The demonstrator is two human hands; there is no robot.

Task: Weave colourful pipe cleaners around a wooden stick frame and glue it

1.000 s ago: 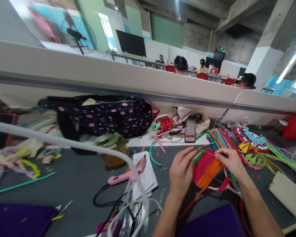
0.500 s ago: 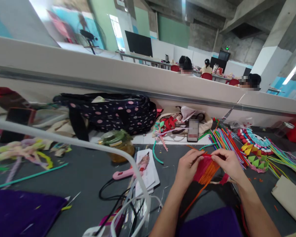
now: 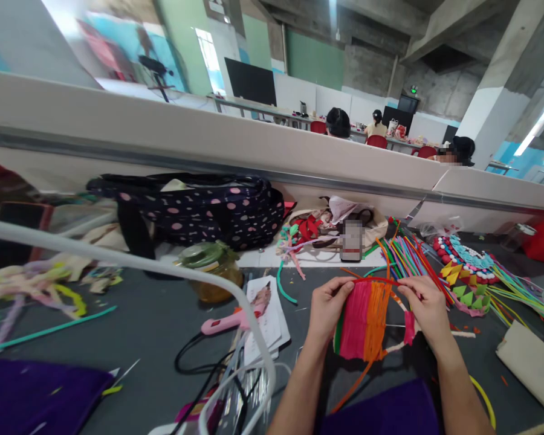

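My left hand [image 3: 329, 302] is closed in a pinch at the upper left corner of a striped panel [image 3: 358, 326] in pink and orange, with a green strip at its left edge. Along the panel's top runs a red pipe cleaner [image 3: 375, 280]. My right hand [image 3: 426, 302] pinches the right end of that red pipe cleaner. Below the right fingers, a pale loop with a pink wrap [image 3: 408, 328] joins the panel's right side. An orange strand [image 3: 356, 386] trails from the panel's lower edge toward a purple cloth [image 3: 385, 411].
Bundled coloured pipe cleaners [image 3: 408, 257] lie behind my right hand. Leftward are a pink glue gun [image 3: 224, 323] on paper, a glass jar [image 3: 211, 275], and a white tube [image 3: 163, 266] arching across the table. A polka-dot bag [image 3: 199, 208] and a phone [image 3: 351, 241] sit by the partition.
My hands have moved apart, the left one leftward. The panel, bunched and tilted before, now hangs flatter and shows its pink, orange and green stripes. The red pipe cleaner is stretched between the hands.
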